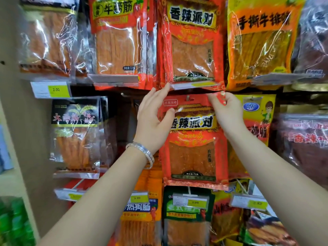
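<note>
Your left hand (152, 119) and right hand (228, 110) pinch the red snack packet (192, 157) by its top corners, at ten and two o'clock. It sits at six o'clock below a matching packet (192, 50). It looks light, floppy and slick, so grip the stiffer header beside the hang hole (189, 98).

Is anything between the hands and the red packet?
No. The left hand and right hand hold the red packet by its top; only the price tag of the row above overhangs it.
</note>
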`<state>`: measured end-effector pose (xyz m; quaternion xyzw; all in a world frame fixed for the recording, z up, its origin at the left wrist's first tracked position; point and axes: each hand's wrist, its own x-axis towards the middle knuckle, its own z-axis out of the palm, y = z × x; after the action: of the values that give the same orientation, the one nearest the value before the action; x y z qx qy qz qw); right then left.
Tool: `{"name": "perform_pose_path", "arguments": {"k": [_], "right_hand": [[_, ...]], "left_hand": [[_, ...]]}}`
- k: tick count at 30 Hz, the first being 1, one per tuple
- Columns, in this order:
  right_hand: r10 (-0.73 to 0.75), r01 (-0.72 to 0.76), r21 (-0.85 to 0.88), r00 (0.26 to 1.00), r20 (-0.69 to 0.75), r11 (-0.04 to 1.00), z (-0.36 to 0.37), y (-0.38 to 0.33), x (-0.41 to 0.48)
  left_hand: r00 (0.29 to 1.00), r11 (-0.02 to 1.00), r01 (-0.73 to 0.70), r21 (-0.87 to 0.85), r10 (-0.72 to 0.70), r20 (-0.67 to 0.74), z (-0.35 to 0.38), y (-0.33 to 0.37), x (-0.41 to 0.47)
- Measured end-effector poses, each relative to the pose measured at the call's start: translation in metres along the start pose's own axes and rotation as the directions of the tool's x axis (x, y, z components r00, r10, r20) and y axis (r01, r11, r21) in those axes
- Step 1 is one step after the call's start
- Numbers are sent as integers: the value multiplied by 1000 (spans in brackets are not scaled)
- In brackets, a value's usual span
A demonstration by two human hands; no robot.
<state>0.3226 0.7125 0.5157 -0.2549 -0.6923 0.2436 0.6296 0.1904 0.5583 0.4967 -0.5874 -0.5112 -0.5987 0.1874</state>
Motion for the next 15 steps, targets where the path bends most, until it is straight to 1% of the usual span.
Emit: {"name": "perform_pose_path", "arguments": {"k": [3,4,5,6,7,8,9,10,11,12,13,15], "right_hand": [[-19,18,-19,998,-55,1000,2,8,-15],[-47,45,-36,996,-77,998,1,10,-24],[-99,92,-66,991,-96,994,1,13,-35],[-172,159,-123,979,-105,980,1,18,-46],[-258,231,-217,960,-105,948,1,23,-59],[-345,298,-328,934,-93,896,1,29,-71],[-430,365,-436,901,-57,823,3,35,-83],[-504,436,-526,864,16,730,5,42,-93],[-548,505,-583,828,118,637,8,50,-103],[-552,555,-610,804,221,565,12,58,-111],[-521,578,-623,799,300,527,16,65,-115],[-414,552,-652,830,373,519,22,75,-116]], "left_hand": [[995,999,-38,-37,34,-99,6,-14,-12],[992,999,-35,-40,30,-125,9,-20,-19],[993,999,-23,-35,18,-121,12,-28,-26],[997,1000,-1,-17,0,-81,15,-37,-33],[1000,1000,22,14,-22,-14,18,-47,-41],[997,998,35,55,-39,68,21,-57,-48],[988,993,36,109,-52,145,24,-67,-56],[977,984,29,177,-65,205,26,-76,-62],[966,968,17,249,-80,245,28,-85,-66],[959,948,4,318,-93,267,30,-94,-69],[952,924,-6,382,-112,285,32,-101,-70],[930,886,4,463,-174,325,35,-115,-69]]}}
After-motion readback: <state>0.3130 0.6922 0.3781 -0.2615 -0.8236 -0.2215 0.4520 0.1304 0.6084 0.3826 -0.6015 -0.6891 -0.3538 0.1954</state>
